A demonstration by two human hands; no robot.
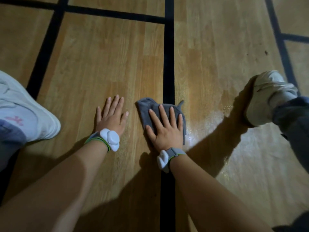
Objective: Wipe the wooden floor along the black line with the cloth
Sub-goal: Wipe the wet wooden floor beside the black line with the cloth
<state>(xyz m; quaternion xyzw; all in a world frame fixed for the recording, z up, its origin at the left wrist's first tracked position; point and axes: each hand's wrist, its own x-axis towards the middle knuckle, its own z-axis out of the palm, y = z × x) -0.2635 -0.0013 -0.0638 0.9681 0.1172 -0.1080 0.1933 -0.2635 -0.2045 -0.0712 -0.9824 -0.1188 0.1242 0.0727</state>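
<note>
Right hand (167, 129) presses grey cloth (151, 108) onto black line (168, 64).

a single wide-angle camera, worn on the person's head, looks forward and steeply down at the wooden floor (103, 67), near enough that both forearms (66, 190) fill the lower frame. the black line (168, 64) runs from 6 to 12 o'clock just right of centre. the left hand (111, 114) and right hand (167, 129) lie near centre; a white shoe (25, 111) shows at 9 o'clock, a second shoe (267, 96) at 3 o'clock.
</note>
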